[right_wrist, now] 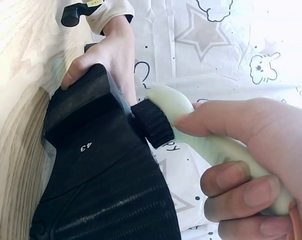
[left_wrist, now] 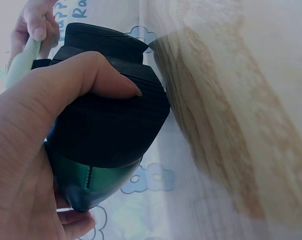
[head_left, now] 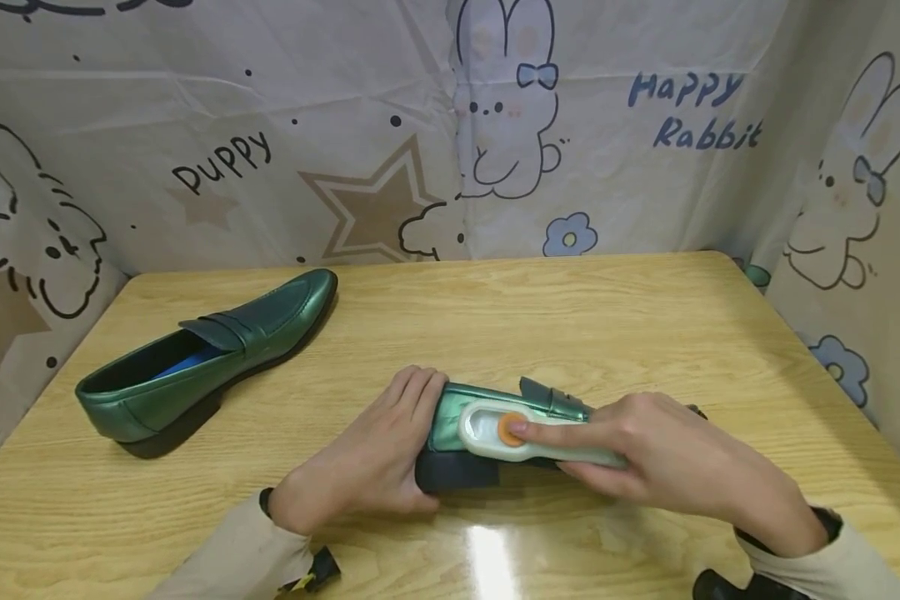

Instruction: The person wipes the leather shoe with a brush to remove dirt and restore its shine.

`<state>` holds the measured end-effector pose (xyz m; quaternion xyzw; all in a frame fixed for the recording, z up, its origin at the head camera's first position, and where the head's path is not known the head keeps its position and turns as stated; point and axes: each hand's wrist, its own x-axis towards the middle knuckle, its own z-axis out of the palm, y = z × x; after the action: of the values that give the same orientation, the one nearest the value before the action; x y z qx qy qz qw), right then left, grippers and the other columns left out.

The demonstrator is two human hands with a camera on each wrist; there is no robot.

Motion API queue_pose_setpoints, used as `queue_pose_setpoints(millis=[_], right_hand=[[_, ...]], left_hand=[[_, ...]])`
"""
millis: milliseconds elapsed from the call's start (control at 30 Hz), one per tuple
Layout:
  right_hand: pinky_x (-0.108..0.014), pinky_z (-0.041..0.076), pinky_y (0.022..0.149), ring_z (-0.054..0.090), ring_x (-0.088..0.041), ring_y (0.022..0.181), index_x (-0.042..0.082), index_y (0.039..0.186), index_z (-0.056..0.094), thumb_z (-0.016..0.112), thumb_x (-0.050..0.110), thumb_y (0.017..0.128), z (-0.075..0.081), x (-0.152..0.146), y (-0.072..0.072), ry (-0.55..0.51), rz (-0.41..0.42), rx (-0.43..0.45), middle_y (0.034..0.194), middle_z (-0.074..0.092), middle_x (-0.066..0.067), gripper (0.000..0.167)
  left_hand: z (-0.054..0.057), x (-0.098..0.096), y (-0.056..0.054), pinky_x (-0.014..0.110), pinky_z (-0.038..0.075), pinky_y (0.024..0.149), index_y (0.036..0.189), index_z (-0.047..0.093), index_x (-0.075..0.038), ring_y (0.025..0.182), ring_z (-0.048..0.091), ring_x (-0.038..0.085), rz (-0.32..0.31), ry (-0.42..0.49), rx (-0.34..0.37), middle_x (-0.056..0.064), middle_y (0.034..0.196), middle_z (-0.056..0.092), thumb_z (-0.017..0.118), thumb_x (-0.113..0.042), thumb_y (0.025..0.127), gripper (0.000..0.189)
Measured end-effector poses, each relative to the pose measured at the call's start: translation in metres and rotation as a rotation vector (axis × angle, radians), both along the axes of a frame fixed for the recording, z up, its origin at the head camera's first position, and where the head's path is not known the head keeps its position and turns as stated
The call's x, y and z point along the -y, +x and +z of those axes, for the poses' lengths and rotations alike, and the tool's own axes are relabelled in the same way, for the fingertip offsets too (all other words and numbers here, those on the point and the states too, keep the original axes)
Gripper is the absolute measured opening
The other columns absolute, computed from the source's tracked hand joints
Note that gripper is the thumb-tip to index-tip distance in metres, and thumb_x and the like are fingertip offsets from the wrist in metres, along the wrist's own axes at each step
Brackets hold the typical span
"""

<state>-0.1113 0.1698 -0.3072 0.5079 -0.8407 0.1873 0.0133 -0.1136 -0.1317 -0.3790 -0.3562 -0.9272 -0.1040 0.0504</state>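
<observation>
My left hand [head_left: 378, 446] grips the heel end of a shiny green loafer [head_left: 446, 421], its thumb pressed on the black heel [left_wrist: 116, 117]. The loafer is tipped so its black sole [right_wrist: 106, 170], marked 43, shows in the right wrist view. A pale green handled brush [head_left: 487, 454] is in my right hand [head_left: 667, 454], fingers curled round the handle and one fingertip on its orange button [head_left: 512, 428]. Its dark bristles [right_wrist: 153, 123] meet the side of the loafer near the sole edge. The right hand hides the loafer's toe in the head view.
Another green loafer [head_left: 217, 358] with a blue insole stands upright at the left of the wooden table [head_left: 607, 317]. A printed cloth [head_left: 330, 100] with rabbits and stars hangs behind the table and along its sides.
</observation>
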Motion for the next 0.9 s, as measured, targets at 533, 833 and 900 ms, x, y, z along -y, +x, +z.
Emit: queue_pose_setpoints(millis=[533,833,900], right_hand=[[-0.012,0.030,0.044,0.025,0.008,0.049,0.037,0.141,0.048,0.068,0.019,0.089,0.0010,0.0002,0.0000,0.000,-0.062,-0.057,0.058,0.038,0.020,0.059],[-0.011,0.028,0.044,0.022,0.008,0.050,0.037,0.141,0.048,0.066,0.022,0.091,-0.0025,0.0038,0.0013,-0.019,-0.053,-0.080,0.057,0.031,0.020,0.056],[-0.010,0.029,0.045,0.025,0.007,0.051,0.035,0.141,0.049,0.066,0.023,0.092,-0.0044,0.0055,0.0020,-0.031,-0.012,-0.066,0.058,0.036,0.019,0.053]], left_hand=[[-0.0001,-0.0006,-0.0005,0.042,0.027,0.112,0.142,0.028,0.005,0.127,0.034,0.033,0.008,0.001,0.016,0.018,0.136,0.036,0.083,-0.055,0.051,0.122],[-0.0010,-0.0007,-0.0010,0.042,0.029,0.110,0.142,0.029,0.005,0.125,0.034,0.032,0.009,0.017,0.010,0.017,0.134,0.037,0.083,-0.056,0.051,0.122],[-0.0011,-0.0009,-0.0009,0.041,0.029,0.110,0.142,0.028,0.004,0.125,0.034,0.031,0.011,0.021,0.016,0.016,0.134,0.037,0.083,-0.056,0.050,0.123]])
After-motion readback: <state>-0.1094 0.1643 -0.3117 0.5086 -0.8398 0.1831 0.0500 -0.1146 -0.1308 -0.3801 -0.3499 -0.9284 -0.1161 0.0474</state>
